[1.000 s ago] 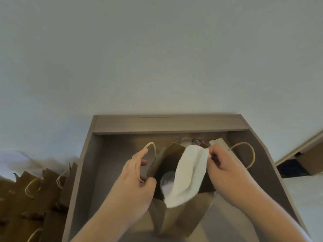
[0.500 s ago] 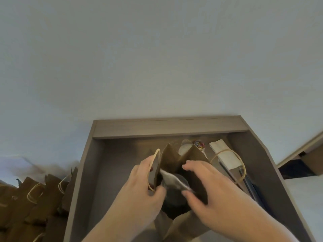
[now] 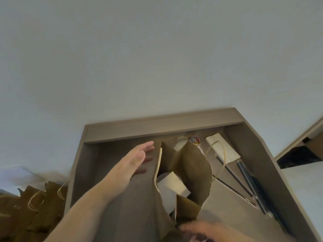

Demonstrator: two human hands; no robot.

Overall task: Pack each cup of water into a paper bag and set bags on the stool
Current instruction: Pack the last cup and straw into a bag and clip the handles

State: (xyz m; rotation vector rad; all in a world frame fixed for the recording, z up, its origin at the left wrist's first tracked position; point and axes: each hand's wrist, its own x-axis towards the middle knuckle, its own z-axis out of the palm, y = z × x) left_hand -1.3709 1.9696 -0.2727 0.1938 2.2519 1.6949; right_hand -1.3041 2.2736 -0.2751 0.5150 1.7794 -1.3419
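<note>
A brown paper bag (image 3: 192,165) stands open on the brown desk (image 3: 162,125), its cord handle (image 3: 222,159) hanging to the right. Inside it lies a white folded napkin (image 3: 172,186), and a dark sliver of the cup (image 3: 164,174) shows just behind it. My left hand (image 3: 134,161) hovers to the left of the bag with fingers straight, apart from it. My right hand (image 3: 204,229) is blurred at the bottom edge, by the bag's near lower corner; its grip is unclear.
Several more brown paper bags (image 3: 35,206) stand at the lower left, beside the desk. Behind the bag are a clear cup (image 3: 180,142) and a small tub of coloured clips (image 3: 194,140). A white pad (image 3: 225,151) and dark rods (image 3: 244,180) lie to the right.
The napkin went from my right hand into the bag. My left hand let go of the bag's rim and moved left and forward. My right hand dropped to the bag's base.
</note>
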